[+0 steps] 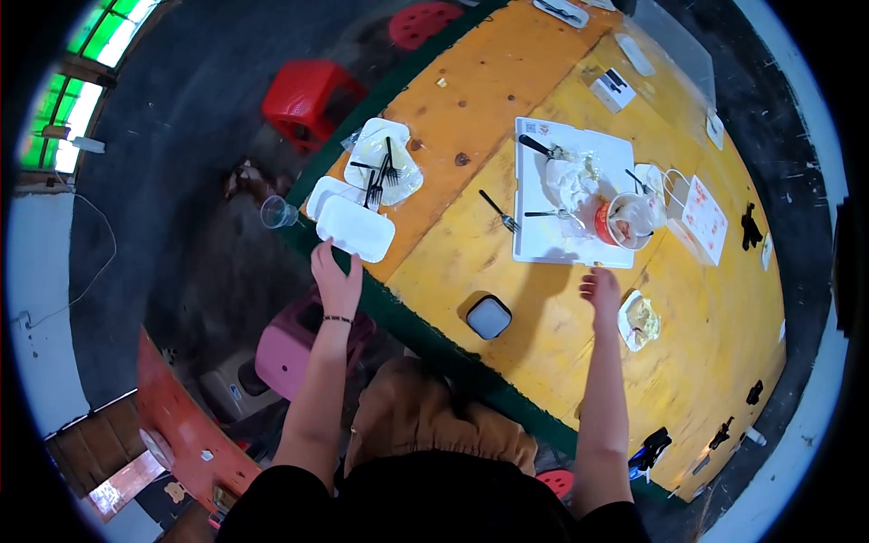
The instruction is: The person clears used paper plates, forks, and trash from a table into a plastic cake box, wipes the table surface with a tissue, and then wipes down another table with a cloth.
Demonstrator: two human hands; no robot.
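My left hand (337,279) is at the near left edge of the table, thumb and fingers apart. Its fingertips meet the near edge of a white foam tray (356,230); I cannot tell whether they grip it. Behind that tray lie another white tray (328,194) and a soiled one (385,163) with several black forks (375,187). My right hand (602,291) hovers over the table with loosely bent fingers and nothing visible in them. It is just below a large white foam lid (552,251), left of a small plate with cake remains (640,321).
On the lid are cake scraps (575,181), a red-and-clear tub (623,222) and a black-handled utensil (536,145). A fork (499,211) lies beside it. Elsewhere are a grey square case (489,317), a paper bag (699,222), a clear cup (278,213) and stools (303,98).
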